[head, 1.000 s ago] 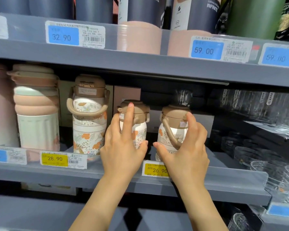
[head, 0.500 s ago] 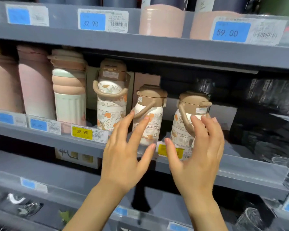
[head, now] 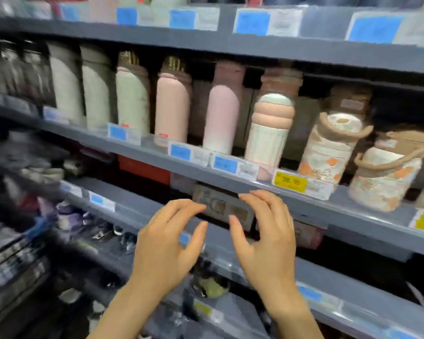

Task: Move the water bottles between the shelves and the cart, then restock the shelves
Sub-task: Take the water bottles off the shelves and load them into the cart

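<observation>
Both hands have been drawn back from the two floral bottles, which are left standing on the middle shelf at about two o'clock. The left hand and right hand are held loosely spread and empty, so that placement is judged finished; no cart is seen.

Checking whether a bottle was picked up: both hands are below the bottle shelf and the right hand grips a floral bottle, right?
Not quite. The head view shows the right hand holding nothing, fingers loosely spread; the floral bottles stand on the shelf above. Both hands, the left hand included, are indeed below it.
</observation>
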Available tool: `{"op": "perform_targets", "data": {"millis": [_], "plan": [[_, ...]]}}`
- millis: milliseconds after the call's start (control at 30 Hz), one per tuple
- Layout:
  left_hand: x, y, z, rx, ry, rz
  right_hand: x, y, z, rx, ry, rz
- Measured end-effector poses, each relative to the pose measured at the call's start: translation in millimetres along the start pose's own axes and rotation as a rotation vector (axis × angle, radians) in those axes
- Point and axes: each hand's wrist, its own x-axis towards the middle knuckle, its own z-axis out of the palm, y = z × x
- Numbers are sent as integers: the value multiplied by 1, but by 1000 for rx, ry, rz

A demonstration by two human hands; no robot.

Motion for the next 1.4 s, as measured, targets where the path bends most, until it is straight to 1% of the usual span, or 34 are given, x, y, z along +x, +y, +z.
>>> {"op": "perform_targets", "data": {"millis": [67, 133, 200, 267, 333, 400, 500, 600, 667, 767, 833, 900, 933, 1000, 1100, 1167, 1267, 1333, 1400], "plan": [[-18, -43, -39, 58, -31, -79, -14, -35, 50, 95, -178, 75], [-41, -83, -78, 116, -57, -170, -28, -68, 99, 209, -392, 129], [-66, -116, -117, 178, -72, -270, -41, -101, 147, 308, -595, 147], [-90, -145, -156, 255, -60, -367, -54, -134, 193, 391, -748, 132], [-114, -170, -194, 335, -11, -481, -69, -168, 236, 466, -871, 107], [-134, -190, -230, 416, 48, -588, -83, -202, 276, 554, -960, 78], [-165, -220, -277, 542, 101, -702, -106, -250, 327, 675, -1131, 33], [-187, -255, -314, 574, 136, -790, -125, -279, 375, 747, -1262, -22], [-196, -281, -330, 611, 119, -826, -133, -287, 410, 740, -1305, -19], [-203, -331, -348, 657, 57, -893, -140, -287, 471, 681, -1344, 43], [-201, -368, -359, 693, -16, -900, -141, -283, 510, 634, -1342, 156], [-197, -401, -371, 679, -92, -884, -142, -283, 541, 560, -1322, 292], [-194, -415, -377, 663, -112, -877, -141, -285, 554, 531, -1313, 310], [-190, -445, -390, 675, -123, -888, -139, -294, 580, 513, -1314, 260], [-190, -486, -409, 714, -78, -1012, -132, -319, 617, 535, -1351, 197], [-186, -512, -418, 708, -96, -1042, -127, -337, 637, 539, -1354, 152], [-173, -560, -429, 681, -200, -996, -128, -355, 669, 466, -1373, 147], [-168, -596, -436, 690, -320, -910, -136, -361, 685, 398, -1377, 242], [-165, -633, -442, 621, -420, -829, -145, -365, 698, 309, -1357, 375]]}}
